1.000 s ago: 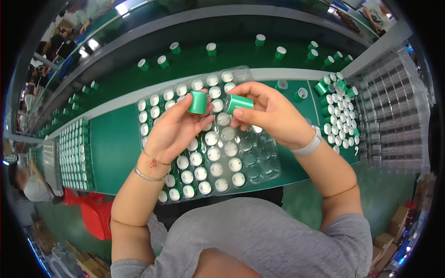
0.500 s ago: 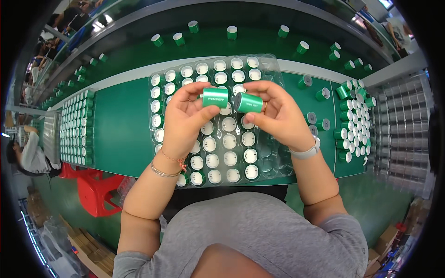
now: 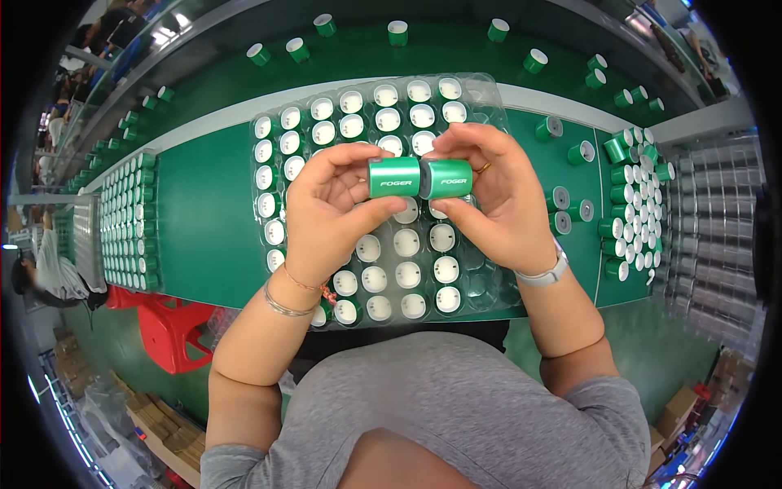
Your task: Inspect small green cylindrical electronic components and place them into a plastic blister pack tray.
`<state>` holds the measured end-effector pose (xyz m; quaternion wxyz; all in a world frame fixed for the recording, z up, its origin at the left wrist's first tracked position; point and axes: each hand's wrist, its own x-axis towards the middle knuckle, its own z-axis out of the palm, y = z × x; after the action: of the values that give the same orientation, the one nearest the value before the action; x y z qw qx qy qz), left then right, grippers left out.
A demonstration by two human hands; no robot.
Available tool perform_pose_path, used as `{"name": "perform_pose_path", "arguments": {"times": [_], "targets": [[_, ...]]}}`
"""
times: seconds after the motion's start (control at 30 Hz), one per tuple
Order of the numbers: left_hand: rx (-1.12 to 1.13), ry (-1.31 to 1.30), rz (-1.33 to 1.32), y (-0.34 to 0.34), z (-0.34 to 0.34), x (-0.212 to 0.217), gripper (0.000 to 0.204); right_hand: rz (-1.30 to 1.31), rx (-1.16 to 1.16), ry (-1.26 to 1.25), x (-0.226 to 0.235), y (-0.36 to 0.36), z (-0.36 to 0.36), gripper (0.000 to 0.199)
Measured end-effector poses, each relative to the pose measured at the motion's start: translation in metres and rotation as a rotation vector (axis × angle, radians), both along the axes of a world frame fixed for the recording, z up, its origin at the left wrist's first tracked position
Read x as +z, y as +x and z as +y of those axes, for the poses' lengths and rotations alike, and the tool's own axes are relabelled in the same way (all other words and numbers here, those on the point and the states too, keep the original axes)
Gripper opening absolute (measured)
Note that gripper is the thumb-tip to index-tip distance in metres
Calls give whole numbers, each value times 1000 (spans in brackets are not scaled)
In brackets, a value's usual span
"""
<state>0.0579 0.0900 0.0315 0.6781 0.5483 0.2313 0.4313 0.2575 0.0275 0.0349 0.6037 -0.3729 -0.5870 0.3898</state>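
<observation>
My left hand (image 3: 330, 208) holds a short green cylinder (image 3: 393, 177) on its side. My right hand (image 3: 497, 196) holds a second green cylinder (image 3: 447, 178) the same way. The two cylinders meet end to end above a clear plastic tray (image 3: 281, 269) on the green table. Most of the tray's pockets hold upright green cylinders with white tops (image 3: 407, 273). A few pockets at the tray's right side are bare.
Loose green cylinders (image 3: 631, 208) crowd the table at the right, beside stacked clear trays (image 3: 717, 228). A filled tray (image 3: 126, 220) lies at the left. More cylinders (image 3: 397, 33) stand on the far green belt. A red stool (image 3: 167, 326) sits below left.
Both hands have brought the two cylinders closer to me and turned them level; they now touch end to end instead of being held apart.
</observation>
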Motion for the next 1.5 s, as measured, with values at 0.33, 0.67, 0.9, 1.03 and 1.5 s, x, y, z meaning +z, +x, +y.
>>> {"name": "perform_pose_path", "arguments": {"times": [0.33,0.67,0.9,1.03,1.5], "targets": [[-27,11,-25,-1,-1,-2,51,-131,-21,36,-3,-1,0,70],[15,149,65,1,0,3,43,-136,-20,-59,1,0,-2,63],[64,-229,398,4,5,10,21,-22,96,-409,1,2,-1,30],[108,-303,455,11,6,12,38,-129,91,-539,1,2,3,27],[46,-339,455,11,8,10,43,-76,76,-513,-3,1,3,30]]}}
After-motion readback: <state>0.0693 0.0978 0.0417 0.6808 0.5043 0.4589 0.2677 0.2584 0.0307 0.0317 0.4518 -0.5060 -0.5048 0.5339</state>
